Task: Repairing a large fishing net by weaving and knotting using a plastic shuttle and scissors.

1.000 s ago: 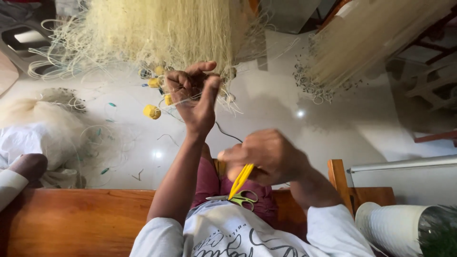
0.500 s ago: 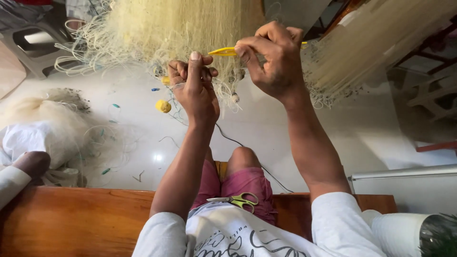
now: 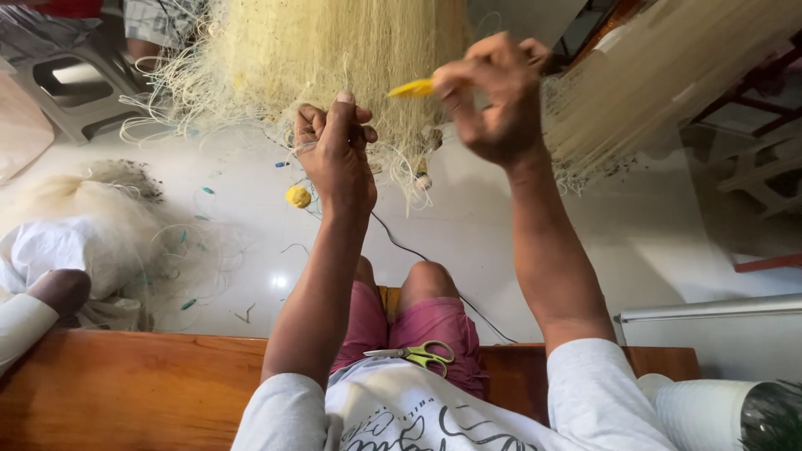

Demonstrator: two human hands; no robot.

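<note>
HANDS AT HANGING NET: NEEDLE RAISED, MESH PINCHED

Net [image 3: 334, 50]: pale yellow fine-mesh fishing net, hangs bunched at top centre of view. Lower edge frayed, loose strands trail over white floor [image 3: 501, 250]. Second bundle of same pale netting [image 3: 668, 75] hangs to the rt, apart from the first.

Left hand [image 3: 336, 159]: raised, fingers curled shut, thumb and forefinger pinch net strands at the lower edge. Thumb points up. Hand touches the net directly.

Right hand [image 3: 493, 100]: raised higher than L, just beside net's rt edge. Fingers closed, pinching a yellow netting needle [image 3: 411, 87] by its rear end; tip points left toward the net. Hand is motion-blurred, so exact finger placement cannot be told.

Other items:
- Yellow float [image 3: 297, 196]: small, roundish, on floor below L hand, on a strand of net.
- Dark cord [image 3: 418, 250]: runs across floor from under L wrist toward the knees.
- Scissors [image 3: 418, 355]: yellow-green handles, closed, lie on person's lap on pink shorts [image 3: 434, 321], well apart from both hands.
- Wooden bench [image 3: 125, 392]: person is seated on it.
- Heap of white netting [image 3: 75, 225]: on floor at left, w/ small teal bits scattered nearby.
- White spool [image 3: 710, 409]: lower rt, beside the bench.
</note>
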